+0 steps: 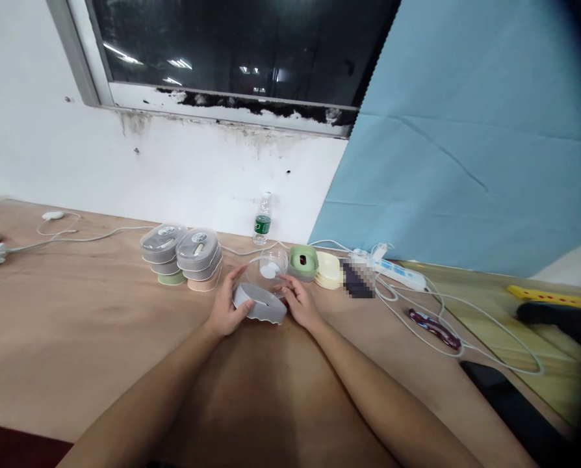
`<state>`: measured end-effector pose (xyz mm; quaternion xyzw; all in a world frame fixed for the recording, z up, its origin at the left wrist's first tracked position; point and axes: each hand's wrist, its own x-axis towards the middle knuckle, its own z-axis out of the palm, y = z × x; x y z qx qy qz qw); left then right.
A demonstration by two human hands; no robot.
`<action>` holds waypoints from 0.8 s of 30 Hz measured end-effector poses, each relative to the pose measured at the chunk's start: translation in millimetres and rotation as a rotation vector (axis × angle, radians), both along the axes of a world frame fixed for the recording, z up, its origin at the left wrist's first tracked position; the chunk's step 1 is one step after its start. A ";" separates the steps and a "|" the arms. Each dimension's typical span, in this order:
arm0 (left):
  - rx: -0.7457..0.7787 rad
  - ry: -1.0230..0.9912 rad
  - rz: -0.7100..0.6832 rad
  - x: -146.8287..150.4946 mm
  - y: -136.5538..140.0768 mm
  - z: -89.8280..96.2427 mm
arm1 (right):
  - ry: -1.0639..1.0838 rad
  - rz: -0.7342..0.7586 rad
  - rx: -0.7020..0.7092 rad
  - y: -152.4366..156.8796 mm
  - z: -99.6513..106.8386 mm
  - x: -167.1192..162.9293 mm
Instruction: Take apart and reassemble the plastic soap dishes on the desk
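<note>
My left hand [227, 309] is closed on the left end of a grey oval plastic box [261, 305] with a wavy lower edge, its thumb across the front. A clear plastic lid [257, 268] stands tilted up behind the box. At the right, my right hand [300, 304] has its fingertips closed on the lid's edge, close beside the box. Another clear round piece with a white spot [271, 269] shows through or just behind the lid. Whether the lid touches the box is hard to make out.
Two stacks of lidded boxes [199, 260] stand left. Behind is a water bottle [262, 222]. To the right are a green box [303, 260], pale yellow pieces [328, 270], a power strip [400, 273] with loose cables, a dark red tool [434, 329] and a black phone [509, 406].
</note>
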<state>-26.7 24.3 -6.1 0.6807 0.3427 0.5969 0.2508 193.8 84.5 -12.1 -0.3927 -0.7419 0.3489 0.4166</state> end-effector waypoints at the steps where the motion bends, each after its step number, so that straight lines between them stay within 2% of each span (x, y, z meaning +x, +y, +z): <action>1: -0.002 -0.002 -0.010 0.1 -0.3 0.3 | -0.020 -0.007 0.025 -1.5 0.8 1.0; 4: 0.002 -0.054 -0.061 1.6 -2.0 2.0 | -0.041 -0.092 0.149 -6.9 3.8 4.9; 8: 0.048 -0.072 -0.145 5.5 -6.3 5.0 | -0.023 -0.295 0.300 -7.5 6.6 10.7; 14: 0.098 0.138 -0.131 6.6 -10.1 5.5 | 0.068 -0.559 0.312 4.2 14.4 13.0; 18: 0.080 0.208 -0.091 4.9 -10.0 4.5 | 0.047 -0.591 0.291 4.9 21.1 10.6; 24: 0.071 0.290 -0.051 4.6 -11.2 6.5 | -0.152 -0.506 0.237 7.1 37.6 1.9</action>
